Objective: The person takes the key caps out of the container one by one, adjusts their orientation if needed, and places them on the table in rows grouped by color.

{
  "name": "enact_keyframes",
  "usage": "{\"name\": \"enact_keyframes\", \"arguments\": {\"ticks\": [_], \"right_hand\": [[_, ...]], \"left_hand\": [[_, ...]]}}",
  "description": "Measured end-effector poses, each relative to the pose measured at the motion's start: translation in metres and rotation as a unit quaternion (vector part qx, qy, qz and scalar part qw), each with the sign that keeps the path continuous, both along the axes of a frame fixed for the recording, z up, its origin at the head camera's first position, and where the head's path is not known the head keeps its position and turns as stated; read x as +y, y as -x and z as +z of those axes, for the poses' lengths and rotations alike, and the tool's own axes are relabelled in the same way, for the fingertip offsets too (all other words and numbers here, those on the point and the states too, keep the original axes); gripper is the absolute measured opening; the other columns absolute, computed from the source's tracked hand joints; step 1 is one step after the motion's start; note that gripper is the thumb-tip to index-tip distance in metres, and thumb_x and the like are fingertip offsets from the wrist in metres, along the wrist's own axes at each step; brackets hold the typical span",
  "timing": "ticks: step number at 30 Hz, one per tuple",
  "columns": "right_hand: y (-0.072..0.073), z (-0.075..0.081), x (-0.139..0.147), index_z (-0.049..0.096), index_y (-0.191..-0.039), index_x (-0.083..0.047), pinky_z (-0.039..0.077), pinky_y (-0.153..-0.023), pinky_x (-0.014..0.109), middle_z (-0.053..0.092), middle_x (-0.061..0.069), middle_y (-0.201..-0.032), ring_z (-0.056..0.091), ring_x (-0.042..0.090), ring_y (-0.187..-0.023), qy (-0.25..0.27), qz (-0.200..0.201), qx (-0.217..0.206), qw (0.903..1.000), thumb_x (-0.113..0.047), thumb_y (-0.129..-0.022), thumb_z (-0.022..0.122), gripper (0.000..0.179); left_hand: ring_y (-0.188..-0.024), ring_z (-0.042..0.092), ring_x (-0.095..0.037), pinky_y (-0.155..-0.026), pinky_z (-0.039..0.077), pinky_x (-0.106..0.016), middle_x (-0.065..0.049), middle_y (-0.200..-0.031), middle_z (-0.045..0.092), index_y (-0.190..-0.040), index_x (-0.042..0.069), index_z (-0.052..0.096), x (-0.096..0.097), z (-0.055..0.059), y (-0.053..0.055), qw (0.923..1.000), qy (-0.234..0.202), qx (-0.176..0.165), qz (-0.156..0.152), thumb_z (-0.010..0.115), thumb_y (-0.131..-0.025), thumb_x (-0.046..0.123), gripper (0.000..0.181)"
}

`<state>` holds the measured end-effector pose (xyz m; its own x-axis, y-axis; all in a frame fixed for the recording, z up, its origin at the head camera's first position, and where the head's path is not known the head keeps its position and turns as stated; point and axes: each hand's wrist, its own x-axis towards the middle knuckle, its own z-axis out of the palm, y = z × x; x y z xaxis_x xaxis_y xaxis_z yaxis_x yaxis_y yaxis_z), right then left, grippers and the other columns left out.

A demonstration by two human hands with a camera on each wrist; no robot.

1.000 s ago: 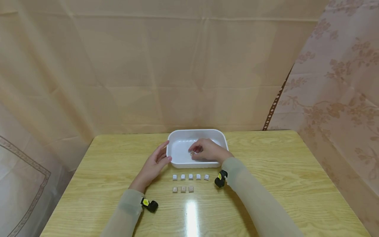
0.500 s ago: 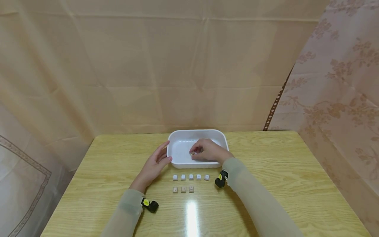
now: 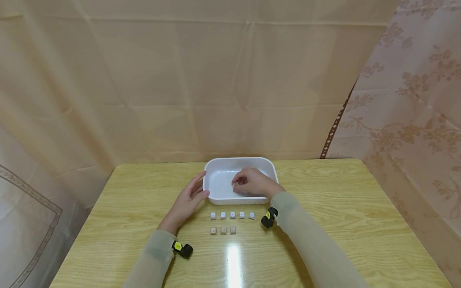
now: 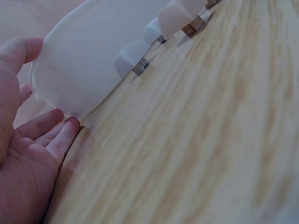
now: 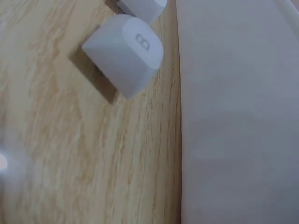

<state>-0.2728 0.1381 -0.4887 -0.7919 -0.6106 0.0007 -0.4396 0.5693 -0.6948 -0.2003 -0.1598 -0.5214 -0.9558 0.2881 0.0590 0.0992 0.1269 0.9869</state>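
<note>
A white plastic basin (image 3: 219,200) stands at the table's back edge. My left hand (image 3: 190,197) rests against its left end, thumb near the front corner and fingers further back; in the left wrist view the fingertips (image 4: 70,125) touch the basin's outer wall low down. Inside the basin, my right hand (image 3: 253,182) pinches a small keycap (image 3: 235,184) between thumb and fingers, most of it covered. Several white keycaps (image 3: 232,215) form a row in front of the basin. Nearer me is a row of three beige keycaps (image 3: 223,230). The right wrist view shows a white keycap (image 5: 124,53) marked B.
The wooden table (image 3: 342,224) extends to both sides of the basin. Behind it hangs a beige curtain (image 3: 162,88), and a floral curtain (image 3: 421,100) hangs at the right. A light glare (image 3: 233,266) lies on the tabletop near the front.
My right fingers have drawn closer together around the keycap and shifted slightly right inside the basin. The left hand and both keycap rows stay where they were.
</note>
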Motion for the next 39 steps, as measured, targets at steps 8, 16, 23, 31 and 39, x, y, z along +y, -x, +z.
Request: {"name": "enact_keyframes", "arguments": {"ticks": [8, 16, 23, 31, 39], "right_hand": [[0.001, 0.0, 0.0, 0.081, -0.119, -0.011, 0.055, -0.085, 0.03, 0.069, -0.006, -0.093, 0.061, 0.013, -0.091, 0.003, -0.009, 0.016, 0.9998, -0.021, -0.097, 0.086, 0.025], [0.003, -0.001, 0.0, 0.083, -0.115, -0.013, 0.056, -0.08, 0.028, 0.071, -0.008, -0.091, 0.063, 0.011, -0.087, 0.024, -0.002, 0.036, 0.9991, -0.021, -0.096, 0.087, 0.021], [0.001, 0.003, -0.003, 0.082, -0.112, -0.016, 0.057, -0.083, 0.028, 0.072, -0.011, -0.092, 0.065, 0.009, -0.089, 0.026, -0.024, 0.043, 0.9984, -0.029, -0.094, 0.09, 0.023], [0.0, 0.01, -0.003, 0.083, -0.112, -0.012, 0.058, -0.088, 0.032, 0.076, -0.007, -0.096, 0.068, 0.012, -0.093, 0.041, -0.065, 0.037, 0.9964, -0.019, -0.094, 0.09, 0.021], [-0.006, 0.039, 0.005, 0.081, -0.108, -0.011, 0.057, -0.081, 0.03, 0.075, -0.004, -0.092, 0.067, 0.013, -0.088, 0.048, -0.086, 0.043, 0.9942, -0.012, -0.09, 0.09, 0.02]], "left_hand": [[-0.152, 0.05, -0.037, -0.12, 0.048, -0.032, -0.021, -0.167, 0.046, -0.171, 0.024, 0.039, -0.001, -0.001, 0.001, 1.0, -0.005, -0.001, 0.001, 0.071, -0.109, 0.017, 0.07], [-0.151, 0.051, -0.037, -0.119, 0.049, -0.031, -0.021, -0.166, 0.047, -0.172, 0.022, 0.038, -0.001, -0.001, 0.003, 1.0, -0.006, 0.0, -0.001, 0.071, -0.109, 0.017, 0.071], [-0.152, 0.05, -0.036, -0.12, 0.048, -0.033, -0.02, -0.167, 0.047, -0.171, 0.023, 0.039, -0.003, -0.002, 0.003, 1.0, -0.004, -0.001, 0.003, 0.071, -0.109, 0.018, 0.07], [-0.153, 0.049, -0.037, -0.122, 0.047, -0.036, -0.021, -0.168, 0.045, -0.171, 0.025, 0.039, -0.004, -0.002, 0.002, 1.0, -0.004, -0.005, 0.002, 0.072, -0.109, 0.02, 0.07], [-0.152, 0.049, -0.035, -0.122, 0.046, -0.04, -0.019, -0.168, 0.046, -0.17, 0.028, 0.04, -0.002, 0.001, 0.0, 0.9999, -0.003, -0.013, 0.002, 0.071, -0.109, 0.02, 0.069]]}}
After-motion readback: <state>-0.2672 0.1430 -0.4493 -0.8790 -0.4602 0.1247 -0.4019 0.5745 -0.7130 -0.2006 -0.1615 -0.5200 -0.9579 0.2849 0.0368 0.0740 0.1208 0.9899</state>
